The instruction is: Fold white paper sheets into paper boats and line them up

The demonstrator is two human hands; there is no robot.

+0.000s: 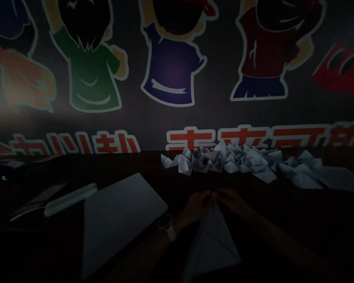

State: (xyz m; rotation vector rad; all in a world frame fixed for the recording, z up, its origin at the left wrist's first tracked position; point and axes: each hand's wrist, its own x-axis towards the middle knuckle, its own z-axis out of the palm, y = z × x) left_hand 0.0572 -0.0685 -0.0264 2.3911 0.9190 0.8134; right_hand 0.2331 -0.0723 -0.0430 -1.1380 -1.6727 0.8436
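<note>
Folded paper (pixel 214 243): pale pointed triangle with a centre crease, at 6 o'clock on the dark table (pixel 283 204). Flat sheets (pixel 120 216) at 9 o'clock. Heap of small folded papers (pixel 224 159) at 12 o'clock. Cartoon mural wall (pixel 171 67) beyond. Left hand (pixel 196 206) and right hand (pixel 233 200): fingertips closed, pinching the triangle's top point.

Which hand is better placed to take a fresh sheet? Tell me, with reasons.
Left, probably. Both hands pinch the tip of the folded paper, but the sheets lie beside the left hand; the right hand would have to cross over.
</note>
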